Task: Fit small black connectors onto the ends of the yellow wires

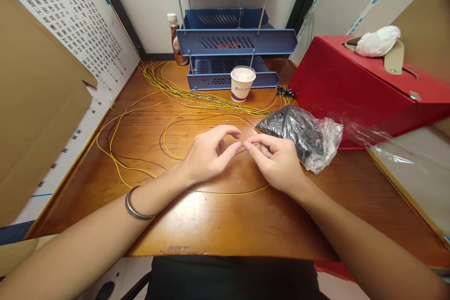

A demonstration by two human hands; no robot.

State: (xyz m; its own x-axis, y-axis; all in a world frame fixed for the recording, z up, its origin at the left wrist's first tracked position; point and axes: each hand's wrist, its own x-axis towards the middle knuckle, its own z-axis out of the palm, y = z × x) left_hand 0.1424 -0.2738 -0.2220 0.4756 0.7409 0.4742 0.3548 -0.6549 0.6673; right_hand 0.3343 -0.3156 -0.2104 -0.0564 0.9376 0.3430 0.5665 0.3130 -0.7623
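My right hand [277, 159] is closed, with thumb and forefinger pinched on a thin yellow wire [221, 192] above the table. My left hand [213, 152] faces it, fingers curved and a gap showing between forefinger and thumb. The left thumb tip comes up close to the right fingertips; whether it touches the wire there is hard to see. Loops of yellow and dark wire lie on the wood around and behind both hands. Just beyond the right hand rests a clear plastic bag [298, 133] full of small black pieces, too small to make out.
A bundle of yellow wires [197, 96] runs across the back of the table [211, 229], near black-tipped ends [286, 93]. Behind stand a paper cup [242, 84], a blue tiered rack [239, 42] and a brown bottle [177, 40]. At right sits a red box [351, 84].
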